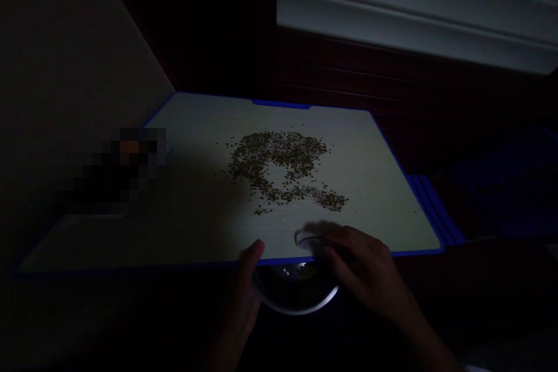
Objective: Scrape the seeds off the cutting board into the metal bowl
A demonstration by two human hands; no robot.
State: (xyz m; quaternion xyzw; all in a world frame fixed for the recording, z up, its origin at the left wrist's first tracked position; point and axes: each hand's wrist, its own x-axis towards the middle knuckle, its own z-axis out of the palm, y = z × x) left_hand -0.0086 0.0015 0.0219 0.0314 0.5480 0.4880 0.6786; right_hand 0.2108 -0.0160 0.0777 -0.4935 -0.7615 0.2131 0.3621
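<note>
Small greenish grains, like mung beans or lentils, lie scattered in a loose ring on a pale blue-edged board. My left hand is at the board's near edge, its thumb over the edge and its fingers against a metal bowl. That bowl sits below the edge, partly under the board, with some grains inside. My right hand is closed on a thin, curved, see-through piece just above the board's near edge; its exact kind is too dark to tell.
A blurred-out dark patch covers something at the board's left side. Pale slats rise at the back right, above dark wood. A dark blue item lies to the right. A wall stands at left.
</note>
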